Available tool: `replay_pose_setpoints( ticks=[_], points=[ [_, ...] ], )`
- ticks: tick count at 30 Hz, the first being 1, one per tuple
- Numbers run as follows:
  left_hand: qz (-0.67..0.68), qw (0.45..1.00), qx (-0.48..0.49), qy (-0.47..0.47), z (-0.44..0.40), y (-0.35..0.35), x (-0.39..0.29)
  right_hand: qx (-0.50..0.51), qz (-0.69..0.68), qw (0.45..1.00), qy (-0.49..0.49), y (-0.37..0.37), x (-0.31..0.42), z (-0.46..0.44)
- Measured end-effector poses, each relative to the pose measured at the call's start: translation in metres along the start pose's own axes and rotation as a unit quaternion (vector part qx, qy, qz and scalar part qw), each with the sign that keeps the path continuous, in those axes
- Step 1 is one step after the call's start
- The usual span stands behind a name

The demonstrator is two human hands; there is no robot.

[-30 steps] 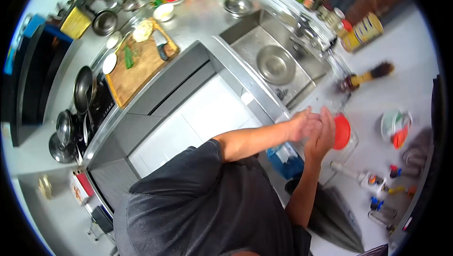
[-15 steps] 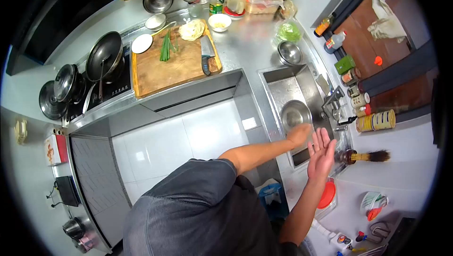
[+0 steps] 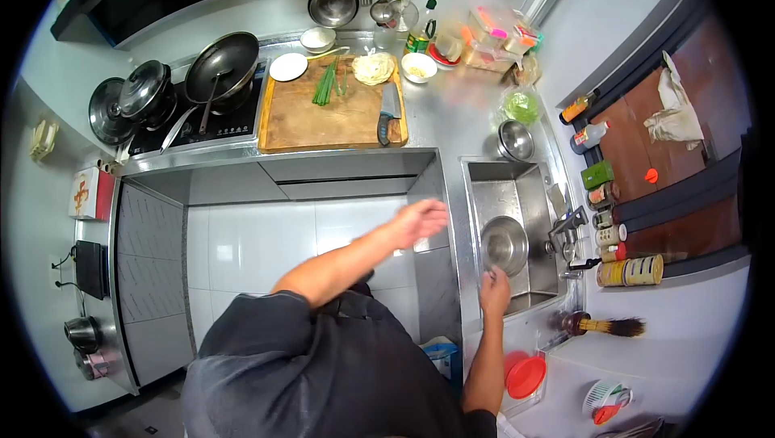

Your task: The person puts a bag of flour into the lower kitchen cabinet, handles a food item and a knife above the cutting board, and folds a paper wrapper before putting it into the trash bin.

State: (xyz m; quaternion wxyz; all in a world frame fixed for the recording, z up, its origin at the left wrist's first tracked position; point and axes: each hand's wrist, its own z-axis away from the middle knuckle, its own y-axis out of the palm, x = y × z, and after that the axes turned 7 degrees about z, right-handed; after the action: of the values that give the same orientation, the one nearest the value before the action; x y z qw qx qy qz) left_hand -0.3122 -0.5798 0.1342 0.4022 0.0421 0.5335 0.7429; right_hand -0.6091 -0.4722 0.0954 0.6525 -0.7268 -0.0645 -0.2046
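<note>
My left hand [image 3: 420,222] is held out over the floor, left of the sink counter. Its fingers are stretched out and nothing is in them. My right hand [image 3: 495,291] is by the near edge of the sink [image 3: 529,301], fingers curled close to the rim of a round metal bowl [image 3: 505,246]. Whether the fingertips touch that rim, or hold anything, I cannot make out. The bowl sits in the sink, below the faucet [image 3: 569,228].
A wooden cutting board [image 3: 323,123] carries green scallions [image 3: 325,84], pale flat dough-like pieces [image 3: 374,69] and a knife [image 3: 389,115]. A wok [image 3: 222,71] stands on the cooktop at left. Metal bowls [image 3: 515,141] sit behind the sink; a brush [image 3: 613,326] lies to its right.
My left hand has swung left, out of the sink and away from the bowl. My right hand has turned from palm up to curled fingers near the bowl. The view has shifted.
</note>
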Motion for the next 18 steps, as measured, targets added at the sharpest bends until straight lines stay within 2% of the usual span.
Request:
replay_pose_setpoints(
  ticks=[1, 3, 4, 7, 8, 11, 14, 16, 18],
  points=[
    [-0.021, 0.998, -0.053, 0.014, 0.01, -0.031, -0.018, 0.002, -0.035, 0.999, -0.029, 0.011, 0.008, -0.006],
    [-0.028, 0.99, -0.131, 0.052, 0.042, -0.089, -0.055, 0.023, -0.039, 0.996, -0.072, 0.011, 0.075, -0.027],
    [-0.016, 0.98, -0.181, 0.076, 0.066, -0.106, -0.074, 0.032, -0.03, 0.994, -0.096, 0.019, 0.101, -0.038],
    [0.053, 0.958, -0.236, 0.155, 0.117, -0.194, -0.115, 0.067, -0.057, 0.984, -0.155, 0.056, 0.166, -0.083],
    [0.077, 0.935, -0.296, 0.177, 0.135, -0.201, -0.128, 0.069, -0.038, 0.982, -0.173, 0.072, 0.189, -0.101],
    [0.137, 0.904, -0.337, 0.227, 0.167, -0.249, -0.157, 0.057, -0.029, 0.976, -0.208, 0.101, 0.269, -0.148],
    [0.158, 0.895, -0.336, 0.248, 0.182, -0.281, -0.18, 0.098, 0.015, 0.982, -0.164, 0.125, 0.339, -0.187],
    [0.156, 0.892, -0.349, 0.242, 0.183, -0.285, -0.196, 0.163, 0.07, 0.977, -0.118, 0.136, 0.367, -0.205],
    [0.155, 0.889, -0.361, 0.234, 0.181, -0.284, -0.209, 0.166, 0.082, 0.975, -0.122, 0.163, 0.372, -0.213]
  ],
)
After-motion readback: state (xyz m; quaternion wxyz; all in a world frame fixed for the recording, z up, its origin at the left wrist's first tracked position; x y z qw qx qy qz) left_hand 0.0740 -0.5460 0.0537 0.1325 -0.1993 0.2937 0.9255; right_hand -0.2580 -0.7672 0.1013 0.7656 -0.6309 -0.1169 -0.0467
